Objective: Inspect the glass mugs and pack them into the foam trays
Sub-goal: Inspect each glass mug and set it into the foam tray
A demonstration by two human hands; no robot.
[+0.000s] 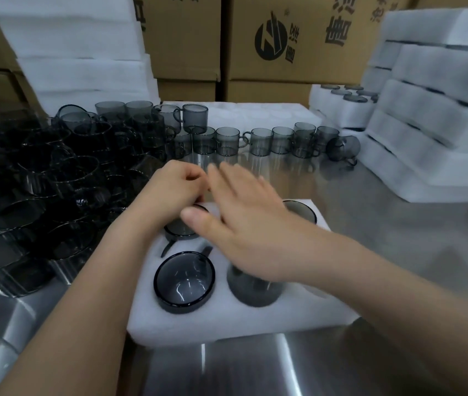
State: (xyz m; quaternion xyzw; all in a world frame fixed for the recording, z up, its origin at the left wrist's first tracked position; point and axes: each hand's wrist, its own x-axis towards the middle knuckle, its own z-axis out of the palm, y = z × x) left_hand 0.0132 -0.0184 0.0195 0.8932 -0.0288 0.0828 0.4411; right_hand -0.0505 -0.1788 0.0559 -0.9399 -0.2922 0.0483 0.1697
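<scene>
Smoky grey glass mugs (184,281) sit sunk in the round recesses of a white foam tray (227,324) on a brushed-steel worktop (384,224), apparently so the glass cannot knock together. The right hand (247,232), blurred, hovers flat over the tray with fingers straight, holding nothing. The left hand (175,190) is curled above the far-left mug; whether it grips anything cannot be told. A row of unpacked mugs (261,141) waits behind, beside stacked filled foam trays (427,124).
</scene>
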